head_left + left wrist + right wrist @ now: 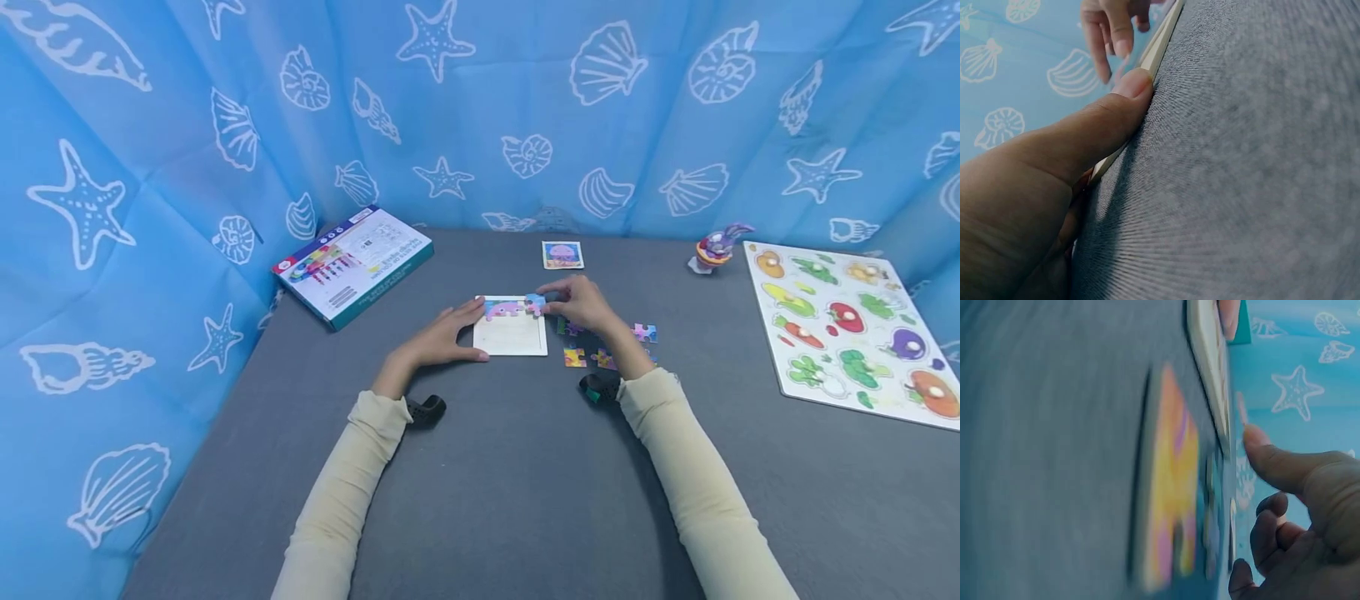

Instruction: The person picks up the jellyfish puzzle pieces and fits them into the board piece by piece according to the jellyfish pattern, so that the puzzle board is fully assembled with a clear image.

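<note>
A square white puzzle frame [512,343] lies on the table, with pink jigsaw pieces [501,310] in its upper left part. My left hand [442,337] holds the frame at its left side, thumb at the near corner and fingers at the far one. In the left wrist view that thumb [1110,119] presses the frame's pale edge. Between thumb and fingertips, my right hand [581,302] pinches a blue and pink puzzle piece [535,303] above the frame's upper right corner. The right wrist view shows this piece edge-on and blurred. Several loose pieces [575,357] lie under and beside the right forearm.
A small picture card [562,255] lies behind the frame. At the back left is a flat box [356,262]. To the right stand a purple figurine [716,248] and a vegetable puzzle board [855,329]. A blue shell-patterned curtain [487,108] borders the table.
</note>
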The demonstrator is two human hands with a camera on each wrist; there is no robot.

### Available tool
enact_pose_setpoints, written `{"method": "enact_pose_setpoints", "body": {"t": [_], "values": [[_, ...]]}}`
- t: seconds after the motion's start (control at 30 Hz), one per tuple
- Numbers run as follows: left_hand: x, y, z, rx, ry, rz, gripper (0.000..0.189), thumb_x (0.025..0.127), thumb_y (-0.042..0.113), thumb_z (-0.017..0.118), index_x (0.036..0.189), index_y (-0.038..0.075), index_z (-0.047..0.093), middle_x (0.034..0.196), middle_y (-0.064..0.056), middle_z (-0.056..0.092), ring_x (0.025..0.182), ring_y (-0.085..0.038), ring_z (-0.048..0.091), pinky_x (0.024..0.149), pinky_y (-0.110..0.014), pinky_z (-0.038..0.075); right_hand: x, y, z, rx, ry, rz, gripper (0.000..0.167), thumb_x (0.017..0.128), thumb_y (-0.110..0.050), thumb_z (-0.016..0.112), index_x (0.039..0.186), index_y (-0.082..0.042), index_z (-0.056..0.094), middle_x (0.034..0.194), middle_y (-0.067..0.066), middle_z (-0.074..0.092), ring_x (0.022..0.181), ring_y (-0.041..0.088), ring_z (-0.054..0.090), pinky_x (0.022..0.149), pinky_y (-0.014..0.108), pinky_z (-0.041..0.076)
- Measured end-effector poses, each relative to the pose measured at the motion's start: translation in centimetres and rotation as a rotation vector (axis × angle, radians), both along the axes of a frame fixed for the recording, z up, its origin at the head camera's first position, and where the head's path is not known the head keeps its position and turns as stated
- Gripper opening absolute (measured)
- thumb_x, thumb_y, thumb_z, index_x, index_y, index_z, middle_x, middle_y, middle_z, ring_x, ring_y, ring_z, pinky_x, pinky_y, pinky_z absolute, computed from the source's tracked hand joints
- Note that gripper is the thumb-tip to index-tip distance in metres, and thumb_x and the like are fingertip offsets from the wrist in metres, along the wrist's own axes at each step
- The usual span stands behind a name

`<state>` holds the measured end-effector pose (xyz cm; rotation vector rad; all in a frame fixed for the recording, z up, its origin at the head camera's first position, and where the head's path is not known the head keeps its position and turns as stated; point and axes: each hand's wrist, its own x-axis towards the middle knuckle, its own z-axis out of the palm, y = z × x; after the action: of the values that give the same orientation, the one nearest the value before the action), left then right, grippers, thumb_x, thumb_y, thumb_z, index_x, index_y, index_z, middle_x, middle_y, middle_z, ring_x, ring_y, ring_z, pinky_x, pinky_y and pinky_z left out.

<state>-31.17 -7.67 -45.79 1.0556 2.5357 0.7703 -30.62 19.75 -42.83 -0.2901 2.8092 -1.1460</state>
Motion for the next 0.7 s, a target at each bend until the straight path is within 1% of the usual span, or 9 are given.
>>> {"method": "enact_pose_setpoints", "body": {"t": [0.17, 0.23, 0.37, 0.43, 0.6, 0.7], "values": [[0.0, 0.1, 0.0, 0.001, -0.014, 0.006, 0.09, 0.081, 0.044, 0.067, 0.148, 0.011, 0.017, 0.156, -0.002, 0.01, 0.144, -0.018, 0.009, 0.116, -0.044, 0.003, -0.2, -0.8, -0.4, -0.002, -0.023, 0.01, 0.031, 0.081, -0.015, 0.07, 0.111, -0.007, 0.068, 0.049, -0.004, 0.027, 0.042, 0.01, 0.027, 0.042, 0.024, 0.029], [0.0, 0.1, 0.1, -0.001, -0.013, 0.006, 0.09, 0.081, 0.044, 0.067, 0.148, 0.011, 0.017, 0.156, -0.002, 0.01, 0.144, -0.017, 0.009, 0.116, -0.044, 0.003, -0.2, -0.9, -0.5, 0.0, -0.024, 0.012, 0.033, 0.08, -0.015, 0.071, 0.112, -0.006, 0.067, 0.049, -0.003, 0.027, 0.043, 0.01, 0.026, 0.042, 0.024, 0.027], [0.0, 0.1, 0.0, -0.004, -0.015, 0.005, 0.089, 0.081, 0.044, 0.067, 0.148, 0.011, 0.017, 0.156, -0.002, 0.01, 0.144, -0.018, 0.009, 0.116, -0.044, 0.004, -0.1, -1.1, -0.5, -0.008, -0.048, 0.022, 0.039, 0.08, -0.019, 0.072, 0.116, -0.008, 0.065, 0.049, -0.004, 0.026, 0.044, 0.011, 0.026, 0.042, 0.024, 0.027], [0.0, 0.1, 0.0, -0.006, -0.015, 0.006, 0.089, 0.081, 0.043, 0.067, 0.148, 0.011, 0.017, 0.156, -0.002, 0.01, 0.144, -0.018, 0.009, 0.116, -0.044, 0.004, -0.1, -1.2, -0.6, -0.012, -0.05, 0.027, 0.04, 0.079, -0.021, 0.073, 0.116, -0.008, 0.065, 0.049, -0.004, 0.025, 0.045, 0.011, 0.026, 0.042, 0.024, 0.027], [0.0, 0.1, 0.0, -0.011, -0.016, 0.007, 0.089, 0.081, 0.043, 0.066, 0.148, 0.011, 0.017, 0.156, -0.002, 0.01, 0.143, -0.018, 0.009, 0.116, -0.045, 0.004, -0.3, -1.5, -0.9, 0.014, -0.015, 0.032, 0.037, 0.077, -0.022, 0.075, 0.111, -0.008, 0.068, 0.047, -0.005, 0.023, 0.045, 0.01, 0.024, 0.043, 0.023, 0.025], [0.0, 0.1, 0.1, -0.008, -0.019, 0.006, 0.089, 0.081, 0.043, 0.066, 0.148, 0.011, 0.017, 0.156, -0.002, 0.01, 0.144, -0.018, 0.009, 0.116, -0.045, 0.004, -0.4, -1.6, -0.9, 0.034, -0.012, 0.024, 0.037, 0.076, -0.021, 0.075, 0.11, -0.008, 0.068, 0.046, -0.005, 0.024, 0.045, 0.01, 0.023, 0.042, 0.023, 0.024]]}}
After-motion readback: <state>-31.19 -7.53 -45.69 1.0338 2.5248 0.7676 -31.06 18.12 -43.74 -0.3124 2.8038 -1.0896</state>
